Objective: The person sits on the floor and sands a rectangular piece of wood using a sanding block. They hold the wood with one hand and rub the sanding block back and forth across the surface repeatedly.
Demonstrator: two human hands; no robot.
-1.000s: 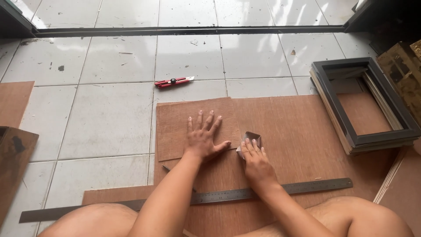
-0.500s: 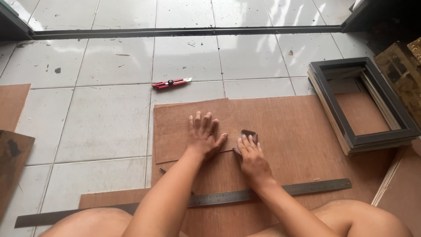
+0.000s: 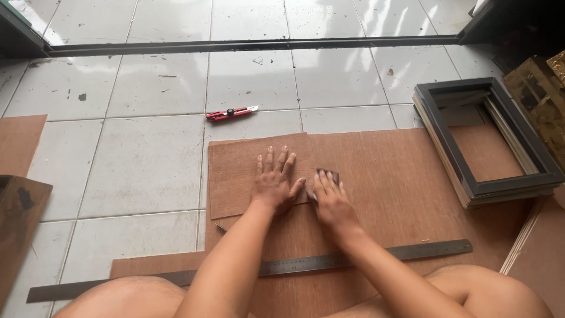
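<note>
Plywood sheet, small rectangular piece (image 3: pixel 247 176), lies on top of a larger brown backing board (image 3: pixel 412 176) on the tiled floor (image 3: pixel 141 165). Stacking it there gives a flat, soft base instead of hard tile, judging by the layout.

Left hand (image 3: pixel 273 182): palm down on the small sheet, fingers (image 3: pixel 269 158) spread wide. Reads as a hold-down, weight spread over the piece so it can't slide or lift near its right edge.

Right hand (image 3: pixel 331 197): just beside the left, fingers pressed together over a small dark pad (image 3: pixel 328 175), likely a scrap of sandpaper, though too small to confirm. It sits right where the small sheet's right edge meets the backing board, so the pad is bearing on that edge. Hands are almost touching, which keeps the clamping force next to the working point.

Long steel ruler (image 3: pixel 365 256) lies across the board near the person's knees, under both forearms, parked within reach but clear of the worked edge.

Red utility knife (image 3: pixel 231 112) is on the tile beyond the sheet, well apart from both hands. Blade state not readable.

Stack of dark picture frames (image 3: pixel 432 118) sits to the right, overlapping the backing board's corner. More brown board pieces (image 3: pixel 20 141) at the left margin. Thin pencil-like item (image 3: pixel 220 228) pokes out just below the small sheet's lower edge; can't tell what it is.
</note>
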